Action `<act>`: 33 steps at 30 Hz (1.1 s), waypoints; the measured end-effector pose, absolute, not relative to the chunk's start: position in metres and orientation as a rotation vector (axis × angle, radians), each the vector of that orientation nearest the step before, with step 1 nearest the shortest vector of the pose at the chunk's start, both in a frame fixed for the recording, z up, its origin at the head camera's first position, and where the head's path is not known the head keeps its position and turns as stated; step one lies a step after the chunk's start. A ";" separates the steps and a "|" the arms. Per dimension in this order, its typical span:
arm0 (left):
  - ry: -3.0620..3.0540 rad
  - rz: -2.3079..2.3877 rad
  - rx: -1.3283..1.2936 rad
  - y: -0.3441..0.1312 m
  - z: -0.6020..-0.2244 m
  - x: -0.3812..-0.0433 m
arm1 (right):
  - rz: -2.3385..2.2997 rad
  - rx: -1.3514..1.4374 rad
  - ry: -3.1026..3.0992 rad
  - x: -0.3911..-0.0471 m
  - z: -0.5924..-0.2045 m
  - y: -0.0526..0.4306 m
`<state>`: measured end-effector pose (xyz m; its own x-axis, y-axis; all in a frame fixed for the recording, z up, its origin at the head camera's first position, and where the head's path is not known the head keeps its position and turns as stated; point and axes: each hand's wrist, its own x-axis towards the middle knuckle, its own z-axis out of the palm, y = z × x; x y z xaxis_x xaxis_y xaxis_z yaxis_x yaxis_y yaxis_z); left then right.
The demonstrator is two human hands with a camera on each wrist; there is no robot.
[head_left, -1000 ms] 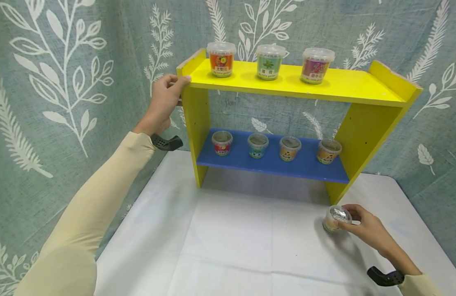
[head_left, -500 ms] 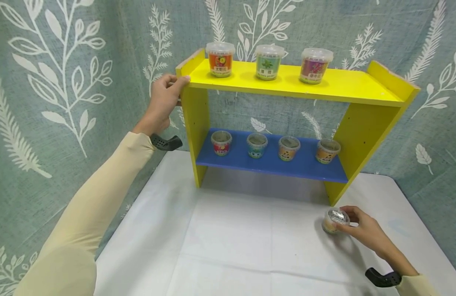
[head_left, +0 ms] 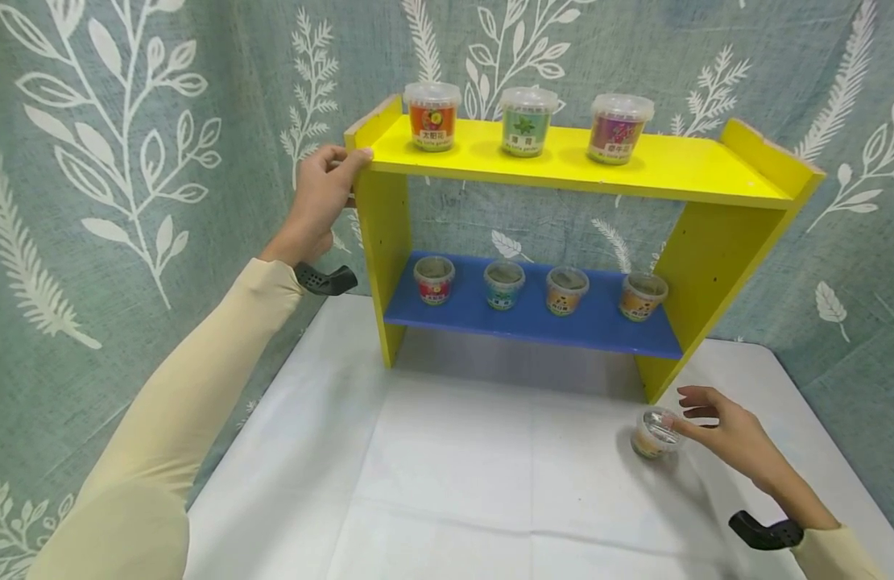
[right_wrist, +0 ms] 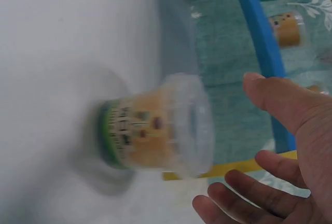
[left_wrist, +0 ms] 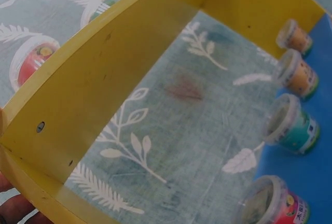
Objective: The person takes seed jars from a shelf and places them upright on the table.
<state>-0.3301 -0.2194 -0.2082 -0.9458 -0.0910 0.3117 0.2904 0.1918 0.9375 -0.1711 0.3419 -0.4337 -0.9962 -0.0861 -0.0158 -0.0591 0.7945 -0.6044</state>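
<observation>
At the upper left corner of a yellow and blue shelf [head_left: 380,242], my left hand [head_left: 320,197] grips the side panel, thumb on top and fingers partly hidden behind it. A small lidded plastic cup [head_left: 656,435] with an orange label stands upright on the table before the shelf's right foot. Beside it is my right hand [head_left: 737,441], fingers spread and holding nothing. The right wrist view shows a gap between those fingers and the cup [right_wrist: 150,130]. Its lid reflects light in the head view.
Three lidded cups stand on the yellow top board [head_left: 679,165], among them a purple-labelled cup [head_left: 617,133]. Several smaller cups line the blue board [head_left: 469,318]. A white cloth covers the table [head_left: 447,475]; a green leaf-patterned curtain [head_left: 222,72] hangs behind.
My right hand has let go of the orange-labelled cup and drawn slightly up and to the right, its fingers spreading. The cup stays on the table; my left hand keeps its grip.
</observation>
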 end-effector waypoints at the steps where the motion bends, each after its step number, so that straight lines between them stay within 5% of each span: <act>1: -2.173 -1.816 -0.190 -0.220 -0.208 -0.330 | -0.989 -0.137 2.947 -0.172 -0.430 0.342; 33: -2.174 -1.856 -0.193 -0.222 -0.206 -0.329 | -1.167 -0.382 3.090 -0.183 -0.326 0.316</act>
<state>-0.3287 -0.2219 -0.2063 -0.9532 -0.0767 0.2924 0.2768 0.1678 0.9462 -0.1829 0.3156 -0.3260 -0.9571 -0.1478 0.2493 -0.2757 0.7295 -0.6260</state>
